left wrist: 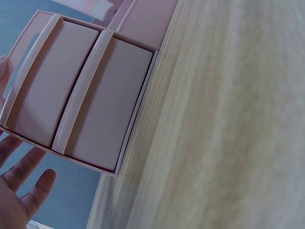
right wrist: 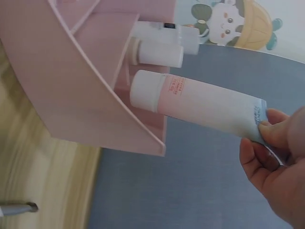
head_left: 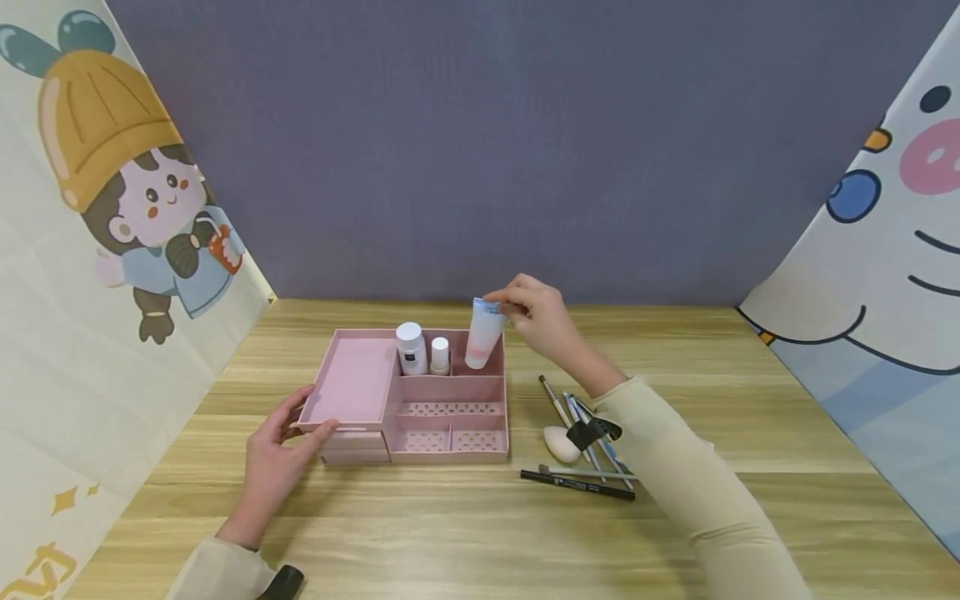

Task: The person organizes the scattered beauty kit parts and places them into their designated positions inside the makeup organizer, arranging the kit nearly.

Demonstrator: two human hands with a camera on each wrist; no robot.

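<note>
A pink desktop organizer (head_left: 356, 375) stands on the wooden table, its two drawer fronts (left wrist: 109, 100) visible in the left wrist view. My left hand (head_left: 273, 454) holds its front left corner, thumb on the top edge and fingers along the side. Over the back right compartment, my right hand (head_left: 543, 321) pinches the flat bluish end of a white and pink squeeze tube (right wrist: 205, 102). The tube tilts with its white cap downward; whether the cap touches the compartment floor I cannot tell. Beside it stand a white bottle (head_left: 411, 350) and a smaller white-capped bottle (head_left: 440, 357).
Right of the organizer lie several makeup brushes (head_left: 553, 398), a whitish makeup sponge (head_left: 561, 445) and a black pen (head_left: 577, 485), partly under my right forearm. A dark grey panel (head_left: 480, 150) rises behind the table.
</note>
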